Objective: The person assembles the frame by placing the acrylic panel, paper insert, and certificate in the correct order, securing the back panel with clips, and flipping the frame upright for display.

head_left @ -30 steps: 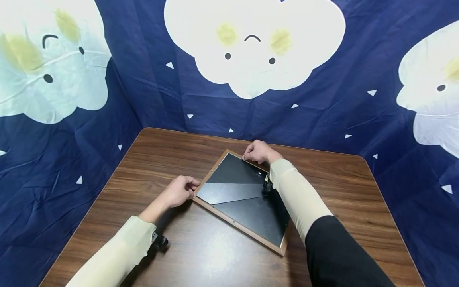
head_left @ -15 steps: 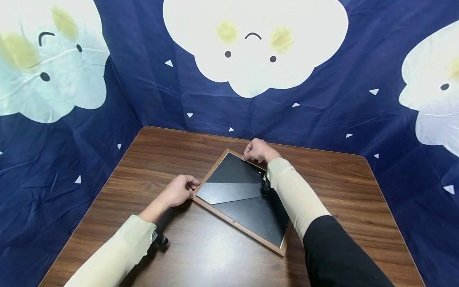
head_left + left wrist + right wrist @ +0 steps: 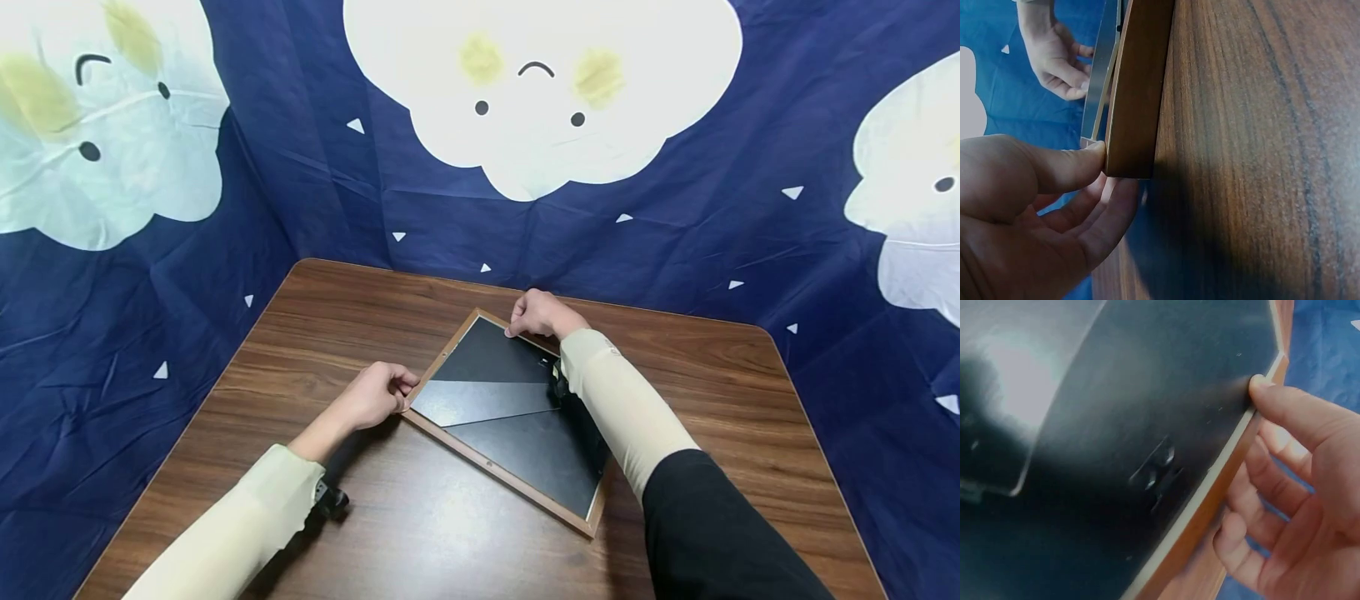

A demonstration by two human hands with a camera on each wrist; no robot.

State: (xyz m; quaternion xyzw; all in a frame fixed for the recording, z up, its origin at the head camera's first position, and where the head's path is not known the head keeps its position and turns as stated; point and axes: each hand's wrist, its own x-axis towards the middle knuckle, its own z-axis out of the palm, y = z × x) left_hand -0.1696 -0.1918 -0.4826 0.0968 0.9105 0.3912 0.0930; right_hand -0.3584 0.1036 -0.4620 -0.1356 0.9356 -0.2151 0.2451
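Observation:
A wooden frame (image 3: pixel 498 475) with a black back panel (image 3: pixel 517 450) lies at a slant on the table. Across the panel runs a tapered dark flap (image 3: pixel 480 400). At the frame's left corner my left hand (image 3: pixel 371 396) grips the wood; in the left wrist view the thumb of that hand (image 3: pixel 1041 200) is on top and the fingers are below the frame corner (image 3: pixel 1135 106). My right hand (image 3: pixel 543 315) is at the far edge. The right wrist view shows this hand (image 3: pixel 1310 462) with its thumb on the panel's edge (image 3: pixel 1179 375) and its curled fingers outside the wooden rim (image 3: pixel 1194 528).
The brown wood-grain table (image 3: pixel 720 400) extends around the frame. Behind it and at the sides hangs a blue cloth (image 3: pixel 315 167) with white clouds and small triangles. My right forearm (image 3: pixel 630 408) passes over the frame's right side and covers part of it.
The head view has shifted slightly. Both hands keep their places on the frame, and the frame and its flap look the same.

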